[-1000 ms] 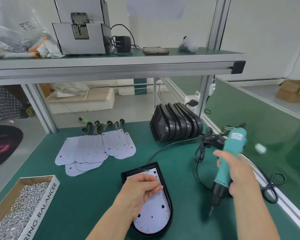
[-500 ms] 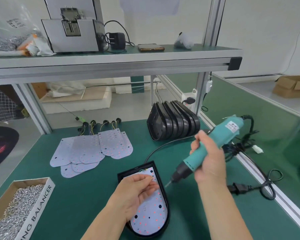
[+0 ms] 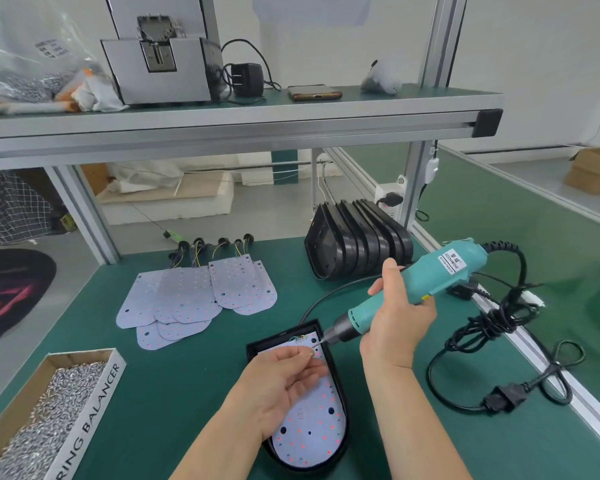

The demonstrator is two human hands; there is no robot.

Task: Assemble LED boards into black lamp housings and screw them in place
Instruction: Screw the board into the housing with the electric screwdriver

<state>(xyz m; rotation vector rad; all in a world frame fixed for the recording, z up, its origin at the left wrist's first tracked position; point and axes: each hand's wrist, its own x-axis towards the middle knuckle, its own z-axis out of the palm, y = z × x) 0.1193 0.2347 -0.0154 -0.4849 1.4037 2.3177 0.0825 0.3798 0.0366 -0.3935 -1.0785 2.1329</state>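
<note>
A black lamp housing point(image 3: 343, 407) lies on the green bench in front of me with a white LED board point(image 3: 312, 434) seated inside it. My left hand point(image 3: 278, 386) hovers over the board's upper part, palm up, fingers loosely curled, pinching a small screw point(image 3: 310, 354) at its fingertips. My right hand point(image 3: 395, 323) grips a teal electric screwdriver point(image 3: 426, 282), tilted down to the left, its bit tip meeting the screw at my left fingertips.
Several loose LED boards point(image 3: 194, 299) with wires lie at centre left. A row of black housings point(image 3: 357, 247) stands at the back. A cardboard box of screws point(image 3: 45, 414) sits at the lower left. The driver's coiled cable and plug point(image 3: 499, 400) lie to the right.
My right hand swung the screwdriver from the right side in over the housing and tilted its bit down to my left fingertips. My left hand turned palm up, presenting a screw.
</note>
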